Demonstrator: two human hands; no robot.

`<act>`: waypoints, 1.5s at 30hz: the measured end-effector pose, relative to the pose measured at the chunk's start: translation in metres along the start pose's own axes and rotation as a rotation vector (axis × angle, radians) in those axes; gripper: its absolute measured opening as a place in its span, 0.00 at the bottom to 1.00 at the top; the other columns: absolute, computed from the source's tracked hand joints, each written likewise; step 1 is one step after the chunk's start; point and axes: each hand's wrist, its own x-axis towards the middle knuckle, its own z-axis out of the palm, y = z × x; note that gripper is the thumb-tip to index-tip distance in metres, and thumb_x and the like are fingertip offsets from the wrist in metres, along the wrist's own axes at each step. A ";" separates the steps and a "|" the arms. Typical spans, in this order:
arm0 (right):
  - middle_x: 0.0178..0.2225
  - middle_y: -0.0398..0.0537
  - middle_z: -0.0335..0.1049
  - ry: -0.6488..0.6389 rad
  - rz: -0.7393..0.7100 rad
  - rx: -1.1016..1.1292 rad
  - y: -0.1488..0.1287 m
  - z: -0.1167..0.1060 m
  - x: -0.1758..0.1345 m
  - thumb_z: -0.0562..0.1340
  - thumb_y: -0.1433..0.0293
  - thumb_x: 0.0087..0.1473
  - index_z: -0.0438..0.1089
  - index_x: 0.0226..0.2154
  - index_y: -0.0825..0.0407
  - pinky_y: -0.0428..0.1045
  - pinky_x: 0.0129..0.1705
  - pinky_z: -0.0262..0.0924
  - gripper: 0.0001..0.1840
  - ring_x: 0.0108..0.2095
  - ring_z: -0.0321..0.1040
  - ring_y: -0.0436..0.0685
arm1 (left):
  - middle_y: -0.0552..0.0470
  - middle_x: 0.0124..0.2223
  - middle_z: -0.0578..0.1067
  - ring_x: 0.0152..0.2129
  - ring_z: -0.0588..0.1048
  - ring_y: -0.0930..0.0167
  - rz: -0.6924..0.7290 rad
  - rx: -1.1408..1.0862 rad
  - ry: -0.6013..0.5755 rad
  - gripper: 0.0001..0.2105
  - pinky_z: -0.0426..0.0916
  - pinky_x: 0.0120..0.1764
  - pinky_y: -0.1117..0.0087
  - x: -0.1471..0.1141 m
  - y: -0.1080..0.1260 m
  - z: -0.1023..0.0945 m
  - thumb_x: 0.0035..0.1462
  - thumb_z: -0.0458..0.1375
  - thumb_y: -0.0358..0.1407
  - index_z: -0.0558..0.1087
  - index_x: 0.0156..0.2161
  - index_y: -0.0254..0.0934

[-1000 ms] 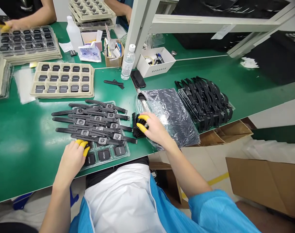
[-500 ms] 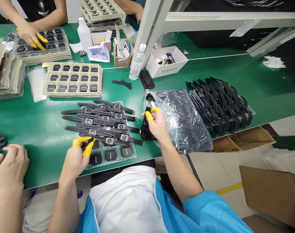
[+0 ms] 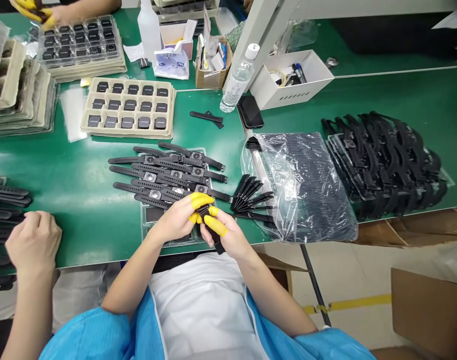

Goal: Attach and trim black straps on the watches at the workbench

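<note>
Strap (image 3: 214, 236) lies in right hand (image 3: 230, 234), seemingly touching left hand (image 3: 178, 217).

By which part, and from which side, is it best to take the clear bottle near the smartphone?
Probably around the middle of the clear bottle, from the near left: its round body stands upright, while the smartphone and white box crowd its right side.
</note>
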 end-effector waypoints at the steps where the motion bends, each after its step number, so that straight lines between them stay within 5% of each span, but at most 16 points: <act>1: 0.19 0.37 0.64 -0.016 0.008 0.006 0.000 -0.002 0.000 0.62 0.54 0.68 0.65 0.35 0.51 0.46 0.23 0.53 0.18 0.18 0.57 0.49 | 0.41 0.60 0.75 0.61 0.73 0.62 0.003 -0.007 -0.002 0.28 0.72 0.62 0.57 -0.002 0.000 0.000 0.62 0.48 0.22 0.67 0.66 0.38; 7: 0.17 0.36 0.63 -0.064 0.024 -0.007 -0.005 -0.005 0.003 0.63 0.54 0.67 0.67 0.35 0.52 0.46 0.22 0.51 0.19 0.16 0.54 0.48 | 0.41 0.59 0.76 0.59 0.74 0.63 0.009 -0.010 0.004 0.28 0.73 0.61 0.58 -0.004 0.001 -0.005 0.62 0.48 0.22 0.67 0.66 0.38; 20: 0.15 0.33 0.58 0.059 0.045 0.229 -0.003 0.004 0.005 0.68 0.55 0.62 0.67 0.34 0.51 0.43 0.17 0.48 0.18 0.14 0.50 0.47 | 0.40 0.55 0.75 0.54 0.75 0.64 0.045 0.061 0.078 0.23 0.75 0.57 0.60 -0.003 0.001 0.004 0.67 0.48 0.25 0.66 0.65 0.37; 26: 0.14 0.32 0.55 0.105 0.065 0.262 -0.009 0.005 0.004 0.70 0.55 0.60 0.65 0.32 0.50 0.42 0.16 0.46 0.20 0.13 0.47 0.46 | 0.38 0.59 0.71 0.57 0.72 0.61 0.032 0.039 0.013 0.24 0.73 0.60 0.55 -0.006 0.004 -0.001 0.71 0.47 0.32 0.61 0.70 0.38; 36: 0.15 0.33 0.57 0.084 0.136 0.173 -0.006 -0.002 0.001 0.69 0.53 0.62 0.66 0.32 0.51 0.43 0.17 0.46 0.20 0.14 0.49 0.46 | 0.40 0.53 0.75 0.51 0.75 0.64 -0.029 0.054 -0.013 0.19 0.75 0.55 0.59 -0.007 0.004 0.001 0.71 0.47 0.33 0.67 0.63 0.36; 42: 0.20 0.38 0.63 0.117 0.040 0.082 -0.004 -0.004 0.000 0.66 0.50 0.64 0.67 0.35 0.50 0.46 0.21 0.53 0.21 0.19 0.57 0.49 | 0.41 0.54 0.77 0.49 0.78 0.65 -0.162 -0.028 0.083 0.19 0.76 0.52 0.62 -0.009 0.006 0.002 0.70 0.55 0.40 0.67 0.62 0.36; 45: 0.22 0.38 0.61 0.114 0.028 0.023 -0.005 -0.001 0.001 0.66 0.48 0.64 0.66 0.36 0.49 0.46 0.21 0.53 0.22 0.19 0.56 0.49 | 0.45 0.44 0.79 0.41 0.79 0.67 -0.130 -0.073 0.261 0.12 0.76 0.46 0.64 -0.007 0.005 0.003 0.67 0.60 0.43 0.75 0.49 0.37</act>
